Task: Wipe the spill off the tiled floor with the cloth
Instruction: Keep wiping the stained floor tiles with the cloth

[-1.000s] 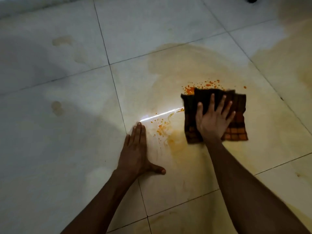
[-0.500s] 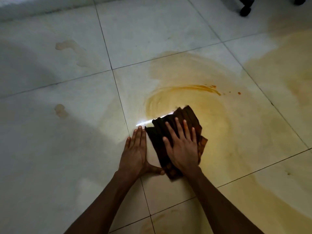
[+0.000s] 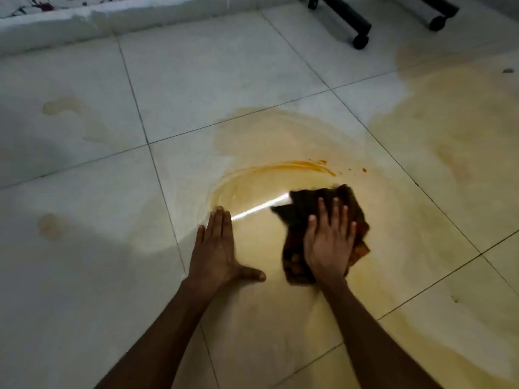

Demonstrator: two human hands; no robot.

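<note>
Cloth (image 3: pixel 320 209), dark brown with orange checks showing at its right edge, lay bunched on the tiled floor (image 3: pixel 224 80) in the middle of a wide yellow smear. The right hand (image 3: pixel 328 242) pressed down flat on it, fingers straight and slightly spread, palm covering the cloth's near half; the fingers curled round nothing. Folds of the cloth stuck out beyond the fingertips toward the upper left and past the hand on the right.

The spill (image 3: pixel 306 165) showed as a curved orange streak on the tile just beyond the cloth, apart from it, with a few small orange specks to its right. Paler yellow film spread around it across several tiles and on toward the right edge of the view.

The left hand (image 3: pixel 217 248) rested flat on the floor to the left of the cloth, not touching it, fingers straight and held together, thumb stretched out toward the right. A thin bright glare line ran on the wet tile between the left fingertips and the cloth.

At the top right stood 2 black furniture legs on castors (image 3: pixel 359 42). Along the top left ran a white fabric edge (image 3: pixel 84 21) with a floral print.
</note>
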